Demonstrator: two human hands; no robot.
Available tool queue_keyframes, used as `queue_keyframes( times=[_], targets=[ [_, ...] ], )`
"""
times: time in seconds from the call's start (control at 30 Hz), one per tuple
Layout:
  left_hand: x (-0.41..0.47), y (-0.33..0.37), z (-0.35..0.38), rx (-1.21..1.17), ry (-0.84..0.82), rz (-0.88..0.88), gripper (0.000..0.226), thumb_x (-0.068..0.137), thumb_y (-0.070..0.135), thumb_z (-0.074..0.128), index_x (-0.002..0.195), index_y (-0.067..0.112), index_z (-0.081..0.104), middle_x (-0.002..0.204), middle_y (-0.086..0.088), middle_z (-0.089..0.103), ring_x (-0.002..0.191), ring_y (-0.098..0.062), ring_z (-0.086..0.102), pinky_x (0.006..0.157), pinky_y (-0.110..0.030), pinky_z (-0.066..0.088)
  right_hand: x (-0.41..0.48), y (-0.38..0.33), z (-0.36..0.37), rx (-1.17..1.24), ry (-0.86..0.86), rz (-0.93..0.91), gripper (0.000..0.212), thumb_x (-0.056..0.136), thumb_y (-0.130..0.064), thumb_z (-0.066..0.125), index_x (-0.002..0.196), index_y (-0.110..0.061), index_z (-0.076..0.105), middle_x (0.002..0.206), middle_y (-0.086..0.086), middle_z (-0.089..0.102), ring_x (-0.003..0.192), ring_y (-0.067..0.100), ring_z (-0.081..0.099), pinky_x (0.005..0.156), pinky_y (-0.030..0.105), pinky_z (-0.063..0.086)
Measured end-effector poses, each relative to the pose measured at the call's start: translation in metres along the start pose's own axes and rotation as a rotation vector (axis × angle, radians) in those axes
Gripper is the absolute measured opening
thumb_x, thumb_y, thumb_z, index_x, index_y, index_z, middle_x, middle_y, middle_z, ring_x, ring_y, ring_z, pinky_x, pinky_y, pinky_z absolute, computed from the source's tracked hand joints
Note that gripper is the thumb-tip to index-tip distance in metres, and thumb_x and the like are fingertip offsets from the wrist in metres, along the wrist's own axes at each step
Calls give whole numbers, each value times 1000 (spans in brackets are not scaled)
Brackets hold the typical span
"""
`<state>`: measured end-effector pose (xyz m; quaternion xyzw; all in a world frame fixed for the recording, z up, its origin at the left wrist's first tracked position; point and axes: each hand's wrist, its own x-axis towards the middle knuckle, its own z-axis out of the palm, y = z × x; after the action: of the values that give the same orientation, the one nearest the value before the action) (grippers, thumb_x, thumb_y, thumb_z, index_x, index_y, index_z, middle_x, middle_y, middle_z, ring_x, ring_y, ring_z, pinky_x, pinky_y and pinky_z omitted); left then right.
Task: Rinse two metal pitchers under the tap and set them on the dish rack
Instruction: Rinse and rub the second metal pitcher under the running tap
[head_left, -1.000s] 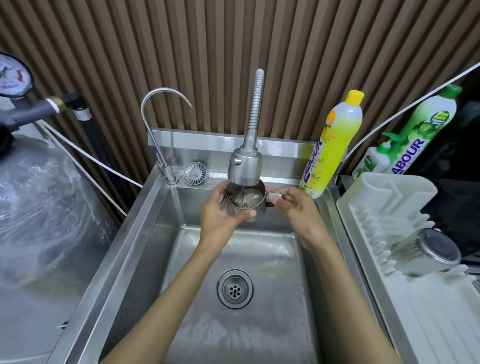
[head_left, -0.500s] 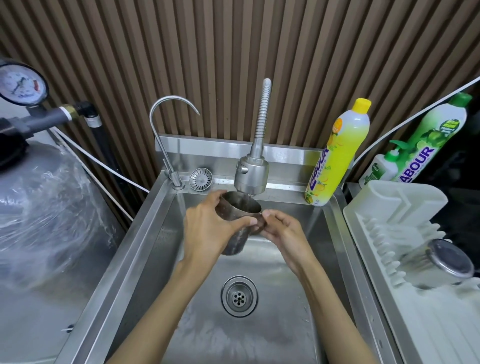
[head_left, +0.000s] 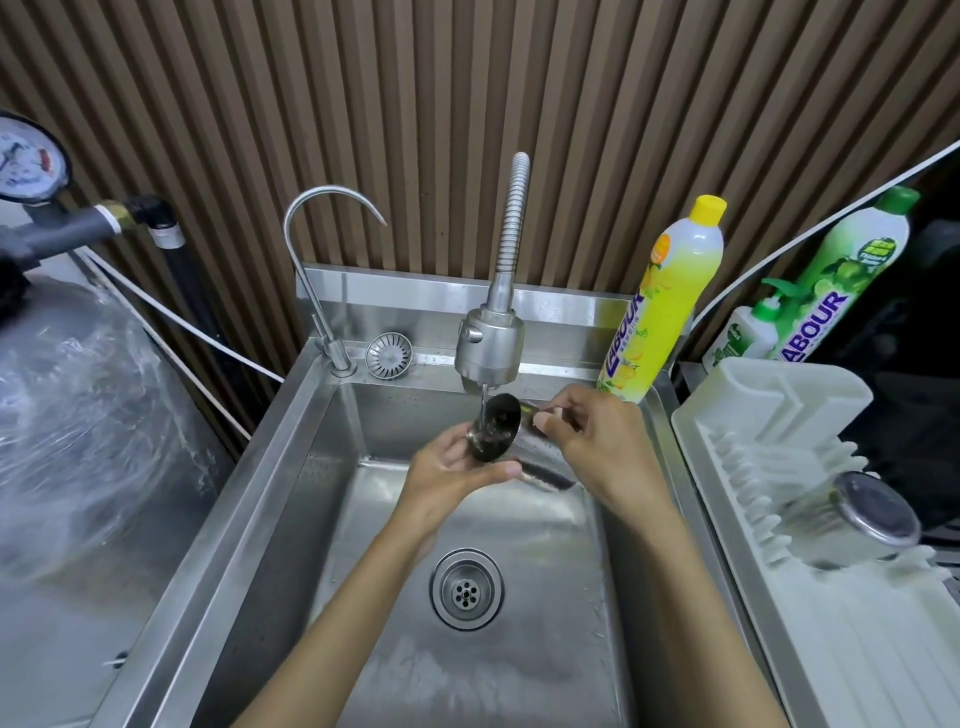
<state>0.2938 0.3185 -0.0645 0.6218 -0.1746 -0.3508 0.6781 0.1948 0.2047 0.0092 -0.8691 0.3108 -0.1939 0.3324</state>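
A small metal pitcher (head_left: 496, 427) lies on its side over the steel sink (head_left: 270, 493), mouth facing left, under a thin stream from the flexible tap (head_left: 490, 353). My left hand (head_left: 452, 478) cups its rim from below, thumb curled under it. My right hand (head_left: 597, 441) pinches its handle and holds the body from the right. A second metal pitcher (head_left: 852, 519) lies upside down on the white dish rack (head_left: 779, 623) at the right.
A yellow detergent bottle (head_left: 660, 306) stands on the sink's back right corner, a green bottle (head_left: 841, 280) and a small pump bottle (head_left: 743, 332) behind the rack. A thin gooseneck tap (head_left: 322, 260) and a loose strainer (head_left: 388, 355) sit at the back left. The drain (head_left: 466, 588) lies below my hands.
The pitcher has been tipped from upright to lying on its side, mouth turned left. Both hands moved with it, a little lower and to the right under the tap.
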Motion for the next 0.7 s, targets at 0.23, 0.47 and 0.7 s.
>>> queue_keyframes(
  times=[0.23, 0.47, 0.7],
  targets=[
    [17, 16, -4, 44, -1, 31, 60, 67, -8, 74, 119, 13, 52, 111, -3, 66, 101, -11, 62, 82, -12, 49, 15, -5, 10, -115, 82, -214, 13, 89, -13, 56, 99, -5, 61, 94, 12, 69, 83, 29, 60, 65, 32, 37],
    [31, 8, -55, 60, -212, -397, 61, 71, 59, 63, 110, 12, 58, 93, -6, 69, 91, -20, 63, 86, -29, 48, 12, -6, 39, -371, -73, -429, 27, 83, 7, 46, 107, -3, 54, 107, 15, 58, 100, 35, 53, 73, 35, 41],
    [35, -11, -25, -7, -222, -495, 32, 93, 45, 46, 83, 17, 60, 66, 0, 69, 57, -11, 65, 60, -24, 51, -3, 7, 54, -431, -210, -591, 24, 81, 4, 49, 102, -2, 56, 107, 13, 57, 93, 34, 56, 59, 36, 40]
  ],
)
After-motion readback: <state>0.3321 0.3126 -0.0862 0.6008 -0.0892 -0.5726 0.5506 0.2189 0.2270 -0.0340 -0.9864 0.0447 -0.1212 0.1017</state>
